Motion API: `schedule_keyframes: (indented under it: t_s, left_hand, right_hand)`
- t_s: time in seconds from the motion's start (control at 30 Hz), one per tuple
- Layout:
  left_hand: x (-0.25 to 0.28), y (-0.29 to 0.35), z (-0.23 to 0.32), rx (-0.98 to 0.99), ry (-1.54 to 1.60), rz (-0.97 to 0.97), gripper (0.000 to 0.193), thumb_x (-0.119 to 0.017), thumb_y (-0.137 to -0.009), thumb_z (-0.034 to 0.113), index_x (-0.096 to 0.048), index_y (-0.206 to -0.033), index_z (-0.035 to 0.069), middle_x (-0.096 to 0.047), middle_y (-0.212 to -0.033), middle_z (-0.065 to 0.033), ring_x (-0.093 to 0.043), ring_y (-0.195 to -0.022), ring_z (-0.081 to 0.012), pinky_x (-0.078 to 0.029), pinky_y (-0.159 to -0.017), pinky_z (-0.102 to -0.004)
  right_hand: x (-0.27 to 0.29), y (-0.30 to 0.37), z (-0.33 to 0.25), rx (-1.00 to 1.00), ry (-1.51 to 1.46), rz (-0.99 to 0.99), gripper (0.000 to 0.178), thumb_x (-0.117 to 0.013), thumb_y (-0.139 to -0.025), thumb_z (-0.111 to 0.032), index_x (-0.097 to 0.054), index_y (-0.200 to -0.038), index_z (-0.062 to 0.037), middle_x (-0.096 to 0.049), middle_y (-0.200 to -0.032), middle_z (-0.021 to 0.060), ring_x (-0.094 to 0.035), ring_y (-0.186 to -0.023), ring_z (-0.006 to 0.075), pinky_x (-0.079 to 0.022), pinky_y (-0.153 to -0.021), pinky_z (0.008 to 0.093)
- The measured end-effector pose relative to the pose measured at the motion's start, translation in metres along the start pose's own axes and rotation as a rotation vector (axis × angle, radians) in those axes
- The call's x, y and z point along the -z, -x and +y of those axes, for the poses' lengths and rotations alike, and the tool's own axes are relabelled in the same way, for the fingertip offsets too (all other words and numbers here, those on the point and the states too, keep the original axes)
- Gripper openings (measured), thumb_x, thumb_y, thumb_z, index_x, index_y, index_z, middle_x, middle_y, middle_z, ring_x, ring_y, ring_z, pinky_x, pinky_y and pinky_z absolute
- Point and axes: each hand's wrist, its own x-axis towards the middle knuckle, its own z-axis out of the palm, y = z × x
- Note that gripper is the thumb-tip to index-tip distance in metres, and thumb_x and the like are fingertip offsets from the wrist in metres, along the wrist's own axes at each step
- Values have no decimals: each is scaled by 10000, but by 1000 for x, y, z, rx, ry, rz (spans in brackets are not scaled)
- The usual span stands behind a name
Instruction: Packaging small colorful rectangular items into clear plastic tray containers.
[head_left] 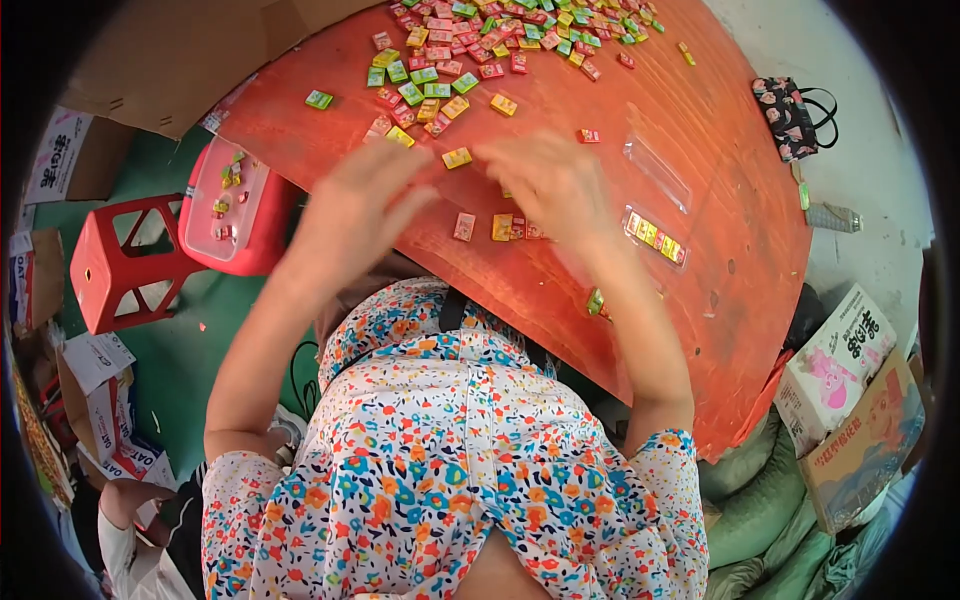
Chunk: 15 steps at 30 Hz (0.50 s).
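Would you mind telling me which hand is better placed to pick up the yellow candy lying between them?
Probably the left hand: its blurred fingertips reach almost to the yellow candy. The right hand sits slightly further off, over the short row of candies.

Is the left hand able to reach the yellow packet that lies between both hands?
Probably yes. The left hand is close beside the yellow packet, and only bare red table lies between them. The right hand is beside it, not covering it.
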Motion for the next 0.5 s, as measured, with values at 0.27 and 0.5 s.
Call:
schedule_keyframes:
  t_s: [0.27, 0.5]
  left_hand:
    - [-30, 17, 32, -105, -16, -124, 276, -718, -745, 166, -637, -979, 44, -553, -913, -93, -590, -865, -272, -510, -713, -388]
    - [-25, 24, 30, -4, 62, -105, 222, -699, -764, 118, -608, -943, 24, -524, -896, -110, -588, -820, -298, -510, -685, -396]
  right_hand:
    - [-8, 39, -55, -116, 274, 93, 208, -707, -771, -113, -657, -963, -54, -687, -847, 72, -648, -811, 215, -501, -729, 363]
    - [-31, 56, -59, 10, 372, 100, 275, -712, -776, -141, -658, -1029, -49, -687, -1029, 74, -618, -1030, 216, -470, -808, 355]
